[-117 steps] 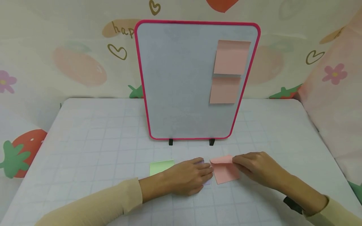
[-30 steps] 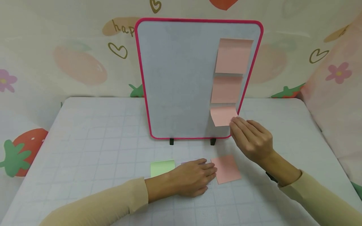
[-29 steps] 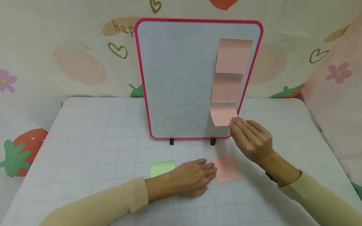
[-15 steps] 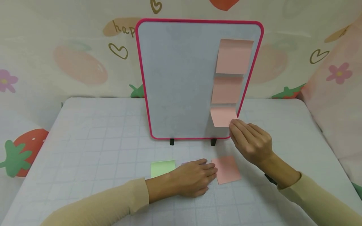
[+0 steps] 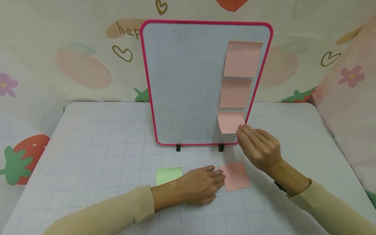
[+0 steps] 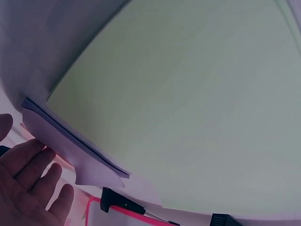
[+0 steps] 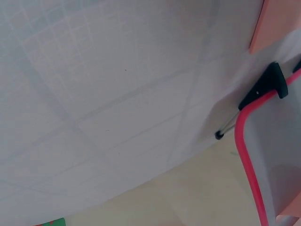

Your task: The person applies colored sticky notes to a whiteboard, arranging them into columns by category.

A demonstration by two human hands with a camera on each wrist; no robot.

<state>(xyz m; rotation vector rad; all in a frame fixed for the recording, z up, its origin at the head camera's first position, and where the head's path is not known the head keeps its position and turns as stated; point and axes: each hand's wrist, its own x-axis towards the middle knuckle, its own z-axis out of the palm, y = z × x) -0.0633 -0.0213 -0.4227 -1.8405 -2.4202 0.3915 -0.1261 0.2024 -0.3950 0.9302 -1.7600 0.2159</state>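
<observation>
With its fingertips, my right hand [image 5: 258,145] pinches the lower right corner of a pink sticky note [image 5: 230,123] low on the whiteboard [image 5: 182,81]. The note's bottom edge curls out from the board. Higher up, two more pink notes hang in the same column, a middle note [image 5: 236,94] and a top note [image 5: 243,59]. My left hand [image 5: 201,186] lies over a purple sticky pad [image 6: 70,146], mostly hidden under it in the head view, its fingertips at the edge of a pink pad [image 5: 237,177]. The right wrist view shows no hand.
A green sticky pad [image 5: 168,174] lies beside my left wrist. The pink-framed board stands on black feet [image 5: 221,148] upon a table with a pale gridded cloth [image 5: 102,143]. Behind hangs a printed curtain [image 5: 82,19].
My right hand has gone from the pink pad up to the board with a third pink note. Over the last second, hand and note have shifted slightly downward. The left hand stays nearly still.
</observation>
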